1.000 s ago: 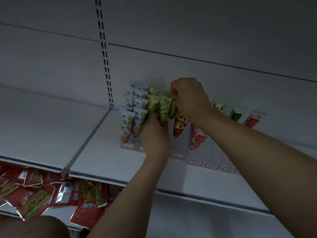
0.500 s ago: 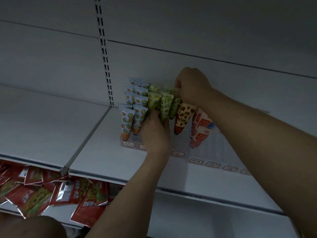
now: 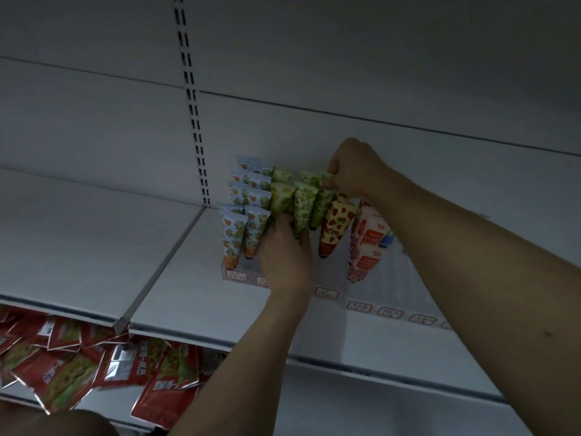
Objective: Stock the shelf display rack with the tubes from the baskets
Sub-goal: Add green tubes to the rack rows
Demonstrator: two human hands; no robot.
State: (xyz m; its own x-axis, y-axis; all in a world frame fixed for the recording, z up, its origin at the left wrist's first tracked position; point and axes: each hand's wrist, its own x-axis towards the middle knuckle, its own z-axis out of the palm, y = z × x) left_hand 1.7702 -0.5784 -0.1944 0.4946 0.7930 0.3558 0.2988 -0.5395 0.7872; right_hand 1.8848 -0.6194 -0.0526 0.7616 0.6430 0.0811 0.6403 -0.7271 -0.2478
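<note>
The right hand pinches the flat top of a green tube in the display rack toward the shelf's back edge. The left hand's fingers curl round another green tube's lower end just beside it.

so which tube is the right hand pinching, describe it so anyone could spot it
On the white shelf, in the clear display rack, find the green-patterned tubes mid-row. The right hand pinches the rightmost dark green one, beside the strawberry-print tube.
</note>
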